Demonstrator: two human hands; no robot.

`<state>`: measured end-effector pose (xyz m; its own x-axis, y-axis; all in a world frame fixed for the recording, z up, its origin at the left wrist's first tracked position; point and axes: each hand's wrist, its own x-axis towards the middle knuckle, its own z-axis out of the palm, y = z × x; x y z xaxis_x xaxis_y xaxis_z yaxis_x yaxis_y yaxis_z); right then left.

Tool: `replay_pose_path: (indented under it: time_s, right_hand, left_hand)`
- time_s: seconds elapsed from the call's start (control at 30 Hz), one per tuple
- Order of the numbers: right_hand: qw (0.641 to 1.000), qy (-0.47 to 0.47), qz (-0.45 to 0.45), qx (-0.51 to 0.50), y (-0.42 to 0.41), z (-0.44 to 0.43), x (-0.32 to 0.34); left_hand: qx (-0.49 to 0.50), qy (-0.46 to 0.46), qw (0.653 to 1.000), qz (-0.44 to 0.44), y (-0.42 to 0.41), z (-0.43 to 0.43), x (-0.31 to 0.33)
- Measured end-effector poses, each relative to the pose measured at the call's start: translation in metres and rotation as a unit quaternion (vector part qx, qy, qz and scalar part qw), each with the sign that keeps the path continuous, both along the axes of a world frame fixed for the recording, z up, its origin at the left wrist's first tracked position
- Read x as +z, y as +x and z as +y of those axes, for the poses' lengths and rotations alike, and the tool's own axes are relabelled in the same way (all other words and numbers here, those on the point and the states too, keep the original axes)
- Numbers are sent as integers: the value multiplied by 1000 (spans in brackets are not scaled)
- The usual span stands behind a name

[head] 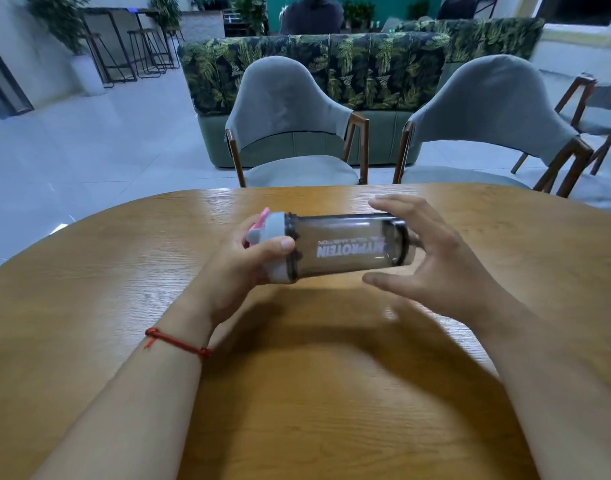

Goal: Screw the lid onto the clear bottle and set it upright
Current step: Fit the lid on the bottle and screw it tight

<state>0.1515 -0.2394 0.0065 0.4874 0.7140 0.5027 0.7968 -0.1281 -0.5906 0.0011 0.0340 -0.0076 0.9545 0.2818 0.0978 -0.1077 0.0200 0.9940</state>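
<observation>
A clear smoky bottle (345, 245) with white lettering is held on its side above the wooden table (124, 271), its base pointing right. A grey lid (275, 230) with a pink flip tab sits on its left end. My left hand (241, 268) is wrapped around the lid, thumb on its rim. At the bottle's base end my right hand (432, 261) is spread wide; its palend touches the base, while the fingers and thumb stand apart from the bottle's sides.
Two grey upholstered chairs (290, 123) (487, 126) stand at the table's far edge. Behind them is a leaf-patterned sofa (332, 67). A third chair (598, 112) is at the far right. The table's left edge curves near my left forearm.
</observation>
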Motion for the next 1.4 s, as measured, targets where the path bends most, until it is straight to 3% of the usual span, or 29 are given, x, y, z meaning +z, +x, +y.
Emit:
replay_pose_path:
  time_s: [0.2, 0.27, 0.33, 0.4, 0.47, 0.57, 0.7, 0.83, 0.93, 1.0, 1.07, 1.17, 1.23, 1.33, 1.4]
  right_hand:
    - [975, 71, 212, -6, 1, -1, -8]
    - [956, 99, 275, -21, 3, 1, -7]
    - [935, 70, 343, -50, 4, 3, -8]
    - [918, 45, 390, -62, 3, 6, -7]
    - [905, 102, 412, -38, -1, 9, -5]
    - [935, 114, 337, 12, -6, 9, -2]
    - [948, 95, 302, 36, -7, 4, -5]
    - [943, 85, 322, 3, -4, 6, -6]
    - [915, 77, 394, -50, -3, 11, -6]
    - [890, 19, 447, -85, -5, 12, -6]
    - [884, 33, 458, -85, -9, 16, -6]
    - [963, 70, 258, -38, -16, 16, -12]
    - [985, 70, 158, 5, -18, 13, -17]
    - [988, 84, 132, 14, -15, 10, -16]
    - [983, 81, 167, -3, -14, 10, -13]
  left_hand:
    - [-44, -25, 999, 15, -1, 7, -2]
    - [-31, 56, 998, 7, -4, -1, 0]
    - [-11, 145, 989, -10, -6, -11, 5]
    - [-7, 156, 987, -29, -5, -15, 5]
    - [14, 115, 992, -46, -2, -16, 5]
    - [22, -23, 999, 4, 3, -13, 3]
    - [-14, -55, 998, 24, 1, -5, 3]
    - [-8, 13, 1000, 19, -3, -6, 5]
    - [26, 163, 986, -38, -10, -13, 8]
    - [48, 188, 980, -46, -8, -17, 4]
    - [62, 113, 991, -20, -3, -18, 4]
    - [63, -72, 992, 85, 6, -16, 7]
    - [64, -164, 975, 139, 3, -14, 9]
    - [51, -207, 965, 155, 1, -16, 12]
    - [44, -164, 979, 110, 2, -18, 11]
